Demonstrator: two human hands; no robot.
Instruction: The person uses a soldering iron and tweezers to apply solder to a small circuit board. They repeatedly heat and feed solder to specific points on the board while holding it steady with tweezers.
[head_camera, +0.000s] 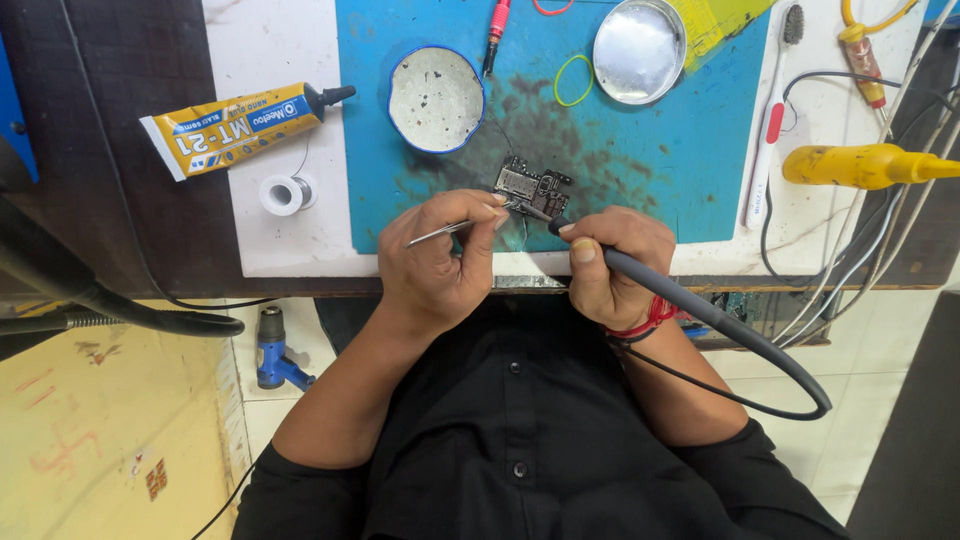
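Two hands are seen over a blue work mat (640, 150), stained dark around the middle. A small circuit board (533, 187) is laid on that stain, just ahead of both hands. The right hand (612, 265) is closed around a grey soldering iron (650, 283), tip brought to the board's near edge, cable looped off to the right. The left hand (440, 262) is pinched shut on metal tweezers (458, 229), points set at the board's left edge. A yellow glue tube (235, 125) is laid left of the mat, a solder spool (286, 194) just below it. A white toothbrush (771, 120) is placed right of the mat.
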